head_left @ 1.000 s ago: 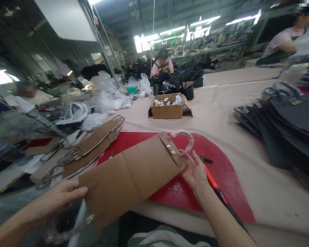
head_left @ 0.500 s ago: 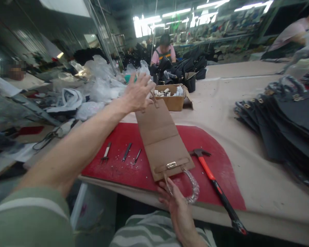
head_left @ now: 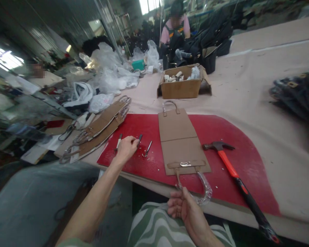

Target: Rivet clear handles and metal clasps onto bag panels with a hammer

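A flat tan leather bag panel [head_left: 179, 132] lies on a red mat [head_left: 237, 171], with a handle at each end and a metal clasp [head_left: 185, 164] near its closer edge. My right hand [head_left: 186, 209] is at the nearer, plastic-wrapped handle [head_left: 208, 187], thumb and curled fingers around its left part. Left of the panel, my left hand [head_left: 128, 148] reaches down, fingertips pinched at a flat dark metal punch [head_left: 139, 138]; its lower end is hidden. Beside it lie a thin metal punch [head_left: 148, 148] and a white-handled tool [head_left: 119, 139], partly covered by the hand.
A claw hammer [head_left: 229, 164] lies right of the panel, its handle over the table edge. Behind stands a cardboard box [head_left: 181, 88] of small parts. More tan bag panels [head_left: 103, 125] are stacked at left, dark ones [head_left: 298, 99] at right. A person sits across the table.
My left hand has let go of the panel's far end and moved down to the tools. The panel now lies flat on the mat. My right hand stays by the near handle.
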Demonstrator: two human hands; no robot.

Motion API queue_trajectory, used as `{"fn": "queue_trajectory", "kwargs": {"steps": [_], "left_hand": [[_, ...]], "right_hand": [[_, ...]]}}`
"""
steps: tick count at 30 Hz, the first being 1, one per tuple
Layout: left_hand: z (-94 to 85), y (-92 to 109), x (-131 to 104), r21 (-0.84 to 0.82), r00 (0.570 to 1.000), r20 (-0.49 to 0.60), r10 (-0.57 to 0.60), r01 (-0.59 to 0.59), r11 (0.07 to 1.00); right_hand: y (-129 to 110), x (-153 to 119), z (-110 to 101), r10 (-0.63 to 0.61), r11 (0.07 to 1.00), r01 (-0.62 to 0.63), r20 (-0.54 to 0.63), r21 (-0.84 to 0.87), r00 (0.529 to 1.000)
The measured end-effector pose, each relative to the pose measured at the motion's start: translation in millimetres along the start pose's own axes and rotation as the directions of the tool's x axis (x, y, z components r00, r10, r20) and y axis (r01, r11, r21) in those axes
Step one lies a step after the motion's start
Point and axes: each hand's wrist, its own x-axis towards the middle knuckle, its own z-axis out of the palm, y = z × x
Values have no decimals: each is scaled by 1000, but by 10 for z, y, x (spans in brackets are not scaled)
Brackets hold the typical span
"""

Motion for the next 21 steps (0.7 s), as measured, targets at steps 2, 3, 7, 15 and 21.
{"fn": "queue_trajectory", "kwargs": {"steps": [2,3,7,15,21], "left_hand": [[-13,-192,-16,23,992,43,-117,117,993],[-10,-264,-15,33,985,65,-159,157,987],[59,-407,39,22,971,117,-207,206,978],[205,-259,187,10,966,202,-160,161,987],[225,-255,249,16,952,280,-122,122,992]], "right_hand": [[28,41,3,21,1000,-21,-4,18,1000],[34,57,8,21,999,-21,-3,27,1000],[14,80,23,31,999,-32,28,37,999],[15,70,81,-3,999,3,-11,34,1000],[38,56,116,-29,997,32,-43,68,999]]}}
